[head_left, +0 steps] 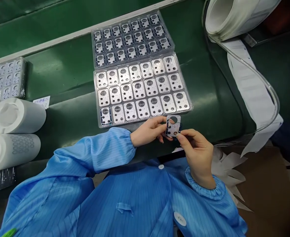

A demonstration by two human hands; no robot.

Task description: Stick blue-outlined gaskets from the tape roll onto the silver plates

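Between my two hands, over the bench's front edge, is a small silver plate with a dark edge (174, 126), with one large round hole and smaller ones. My left hand (151, 131) grips its left side between thumb and fingers. At its lower right corner, the thumb and forefinger of my right hand (198, 149) pinch together. Just beyond lies a clear plastic tray (98, 113) holding rows of similar silver plates. One plate at its near left corner (106, 115) shows a dark blue border, unlike its neighbours.
Behind stands a second clear tray (135, 59) of dark-bordered plates. At left are white rolls (26, 115), a handwritten label (41, 101) and another stacked tray (5, 79). A large roll (241, 16) at right trails a white strip (250, 89) past a clear curved tube (274, 95).
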